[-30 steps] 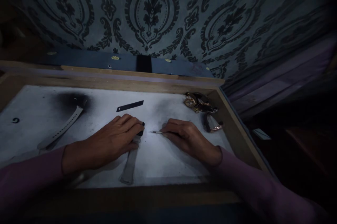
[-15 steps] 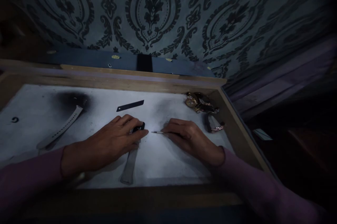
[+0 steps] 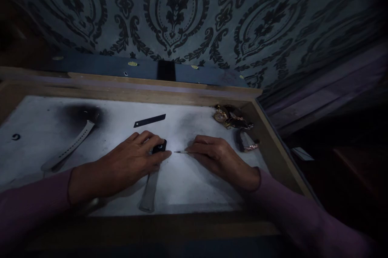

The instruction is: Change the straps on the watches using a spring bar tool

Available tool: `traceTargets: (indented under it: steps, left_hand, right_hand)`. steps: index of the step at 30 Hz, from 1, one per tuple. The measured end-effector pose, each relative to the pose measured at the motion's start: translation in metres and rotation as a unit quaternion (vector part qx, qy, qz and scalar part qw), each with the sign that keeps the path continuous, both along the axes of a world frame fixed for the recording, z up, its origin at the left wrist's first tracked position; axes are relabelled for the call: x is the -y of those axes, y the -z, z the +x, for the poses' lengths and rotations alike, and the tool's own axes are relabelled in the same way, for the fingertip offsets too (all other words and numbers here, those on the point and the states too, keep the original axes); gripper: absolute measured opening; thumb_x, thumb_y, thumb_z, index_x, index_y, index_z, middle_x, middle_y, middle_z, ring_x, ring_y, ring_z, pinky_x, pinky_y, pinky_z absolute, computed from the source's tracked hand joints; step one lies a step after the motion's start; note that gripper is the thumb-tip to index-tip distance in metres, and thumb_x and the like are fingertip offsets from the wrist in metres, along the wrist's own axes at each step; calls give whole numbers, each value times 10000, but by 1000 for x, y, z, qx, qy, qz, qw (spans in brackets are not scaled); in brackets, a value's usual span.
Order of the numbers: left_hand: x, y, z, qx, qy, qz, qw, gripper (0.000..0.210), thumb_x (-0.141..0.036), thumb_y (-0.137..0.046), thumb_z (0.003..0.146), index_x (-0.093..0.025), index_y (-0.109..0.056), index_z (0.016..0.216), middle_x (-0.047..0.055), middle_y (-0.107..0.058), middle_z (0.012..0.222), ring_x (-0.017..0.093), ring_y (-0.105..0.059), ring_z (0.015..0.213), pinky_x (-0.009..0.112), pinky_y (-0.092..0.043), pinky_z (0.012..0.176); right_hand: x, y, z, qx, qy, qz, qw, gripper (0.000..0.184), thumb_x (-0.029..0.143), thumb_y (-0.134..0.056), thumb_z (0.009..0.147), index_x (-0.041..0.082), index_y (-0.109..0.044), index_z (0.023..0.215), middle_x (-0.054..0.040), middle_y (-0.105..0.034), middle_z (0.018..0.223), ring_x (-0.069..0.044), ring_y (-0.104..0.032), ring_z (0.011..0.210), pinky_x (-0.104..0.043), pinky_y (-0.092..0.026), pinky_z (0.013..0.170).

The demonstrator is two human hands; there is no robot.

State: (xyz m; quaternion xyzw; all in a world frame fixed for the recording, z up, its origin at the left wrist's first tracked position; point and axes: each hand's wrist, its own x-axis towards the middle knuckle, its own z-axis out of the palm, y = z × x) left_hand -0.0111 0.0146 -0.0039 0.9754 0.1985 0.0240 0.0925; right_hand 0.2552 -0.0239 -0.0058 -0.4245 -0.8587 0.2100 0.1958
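Note:
My left hand (image 3: 127,163) is closed on a smartwatch (image 3: 159,147), its thumb and fingers gripping the small black case. A grey strap (image 3: 148,193) runs from the case toward the front edge of the tray. In my right hand (image 3: 216,157) a thin, pointed metal tool (image 3: 181,152), like a fine screwdriver, is pinched between thumb and fingers. Its tip points left, just short of my left thumb. Most of the tool's handle is hidden in the hand. Behind my left hand lies a flat dark cutter blade (image 3: 150,120) with a hole at one end.
A loose pale watch strap (image 3: 75,141) with holes lies at the left, and a small black curved piece (image 3: 15,137) is farther left. Several wristwatches (image 3: 232,116) are piled in the back right corner. A raised wooden rim (image 3: 182,97) borders the white work surface.
The tool's tip and my left thumb are slightly closer together. Both grips are the same, and the view has shifted a little.

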Motion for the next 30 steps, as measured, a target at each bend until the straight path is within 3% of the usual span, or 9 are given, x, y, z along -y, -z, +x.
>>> traceTargets:
  steps: [16, 30]
  left_hand:
    - [-1, 1, 1, 17, 0, 3, 1000, 404, -218, -511, 949, -251, -470, 1350, 115, -505, 1295, 292, -459, 1156, 395, -448, 863]
    - [-1, 1, 1, 16, -5, -1, 1000, 392, -191, -461, 961, -265, -472, 1346, 103, -490, 1318, 291, -453, 1176, 379, -448, 865]
  right_hand:
    - [1, -4, -3, 22, -6, 10, 1000, 262, 135, -460, 971, 125, -711, 896, -57, -614, 763, -143, -590, 654, -240, -419, 572]
    - [1, 0, -5, -39, -8, -19, 999, 232, 169, -467, 972, 149, -687, 902, -52, -626, 774, -142, -593, 670, -244, -444, 586]
